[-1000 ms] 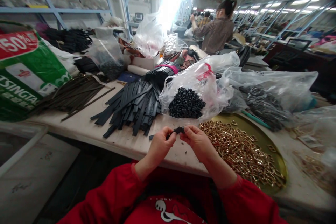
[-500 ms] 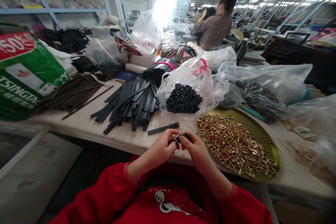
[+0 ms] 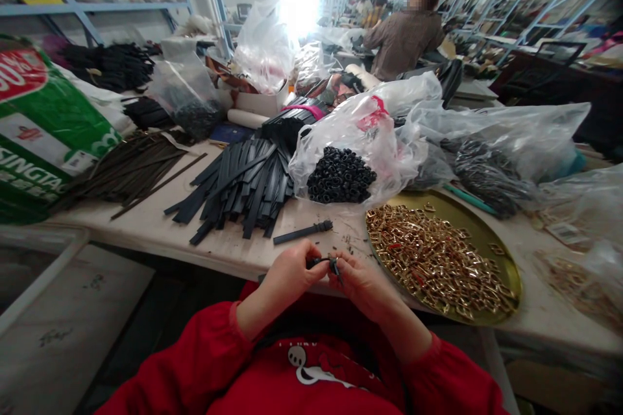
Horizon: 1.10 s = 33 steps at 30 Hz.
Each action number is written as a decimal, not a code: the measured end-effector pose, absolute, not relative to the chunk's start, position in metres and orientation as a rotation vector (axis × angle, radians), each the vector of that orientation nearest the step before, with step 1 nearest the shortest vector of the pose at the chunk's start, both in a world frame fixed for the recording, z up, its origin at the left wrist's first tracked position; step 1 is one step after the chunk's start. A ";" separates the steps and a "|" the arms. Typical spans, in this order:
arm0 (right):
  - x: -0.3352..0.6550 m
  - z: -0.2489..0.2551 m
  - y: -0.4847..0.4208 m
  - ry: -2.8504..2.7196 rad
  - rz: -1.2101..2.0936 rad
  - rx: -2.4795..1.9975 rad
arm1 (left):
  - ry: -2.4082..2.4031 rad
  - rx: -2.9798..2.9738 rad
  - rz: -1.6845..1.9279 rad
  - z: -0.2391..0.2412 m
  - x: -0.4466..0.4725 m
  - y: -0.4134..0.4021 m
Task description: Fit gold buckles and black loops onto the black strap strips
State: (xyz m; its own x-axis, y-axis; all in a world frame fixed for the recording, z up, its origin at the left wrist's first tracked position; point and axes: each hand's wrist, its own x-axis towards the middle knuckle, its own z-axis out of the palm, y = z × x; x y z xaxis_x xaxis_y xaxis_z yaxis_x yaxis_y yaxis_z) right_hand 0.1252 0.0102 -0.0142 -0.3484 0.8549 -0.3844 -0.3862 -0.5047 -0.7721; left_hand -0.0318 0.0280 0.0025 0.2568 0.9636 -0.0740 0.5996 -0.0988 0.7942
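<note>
My left hand (image 3: pixel 292 272) and my right hand (image 3: pixel 355 282) meet at the near edge of the table (image 3: pixel 160 233), both pinched on a small black strap piece (image 3: pixel 324 264) held between them. A finished black strap with a loop (image 3: pixel 302 232) lies on the table just beyond my hands. Behind it spreads a pile of black straps (image 3: pixel 243 185). A clear plastic bag of black loops (image 3: pixel 341 175) sits past my right hand. The round gold tray (image 3: pixel 487 233) of gold buckles lies to the right of my hands.
A green and red sack (image 3: pixel 43 123) stands at the left, with dark thin strips (image 3: pixel 131 168) beside it. More plastic bags (image 3: pixel 491 155) crowd the right and back. A person in brown (image 3: pixel 403 39) works at the far end. Blue racking lines both sides.
My hands have drawn back from over the table to its near edge. A finished strap now lies on the table where my hands were a second ago.
</note>
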 end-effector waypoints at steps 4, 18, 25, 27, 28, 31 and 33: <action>0.128 -0.018 0.009 -0.861 1.899 -1.035 | 1.401 1.753 0.628 0.003 -0.031 0.025; 0.135 -0.024 0.003 -1.663 0.993 -1.371 | 1.055 1.026 0.615 -0.003 -0.024 0.015; 0.141 -0.023 -0.007 -1.742 1.026 -1.393 | 0.974 0.926 0.500 -0.005 -0.026 0.010; 0.141 -0.025 -0.009 -1.730 1.040 -1.385 | 0.985 0.908 0.525 -0.005 -0.023 0.010; 0.141 -0.026 -0.010 -1.716 1.042 -1.384 | 0.987 0.908 0.538 -0.005 -0.022 0.010; 0.139 -0.031 -0.011 -1.660 1.007 -1.411 | 0.959 0.951 0.509 -0.005 -0.023 0.013; 0.137 -0.035 -0.011 -1.654 0.971 -1.438 | 0.928 0.984 0.448 -0.006 -0.027 0.015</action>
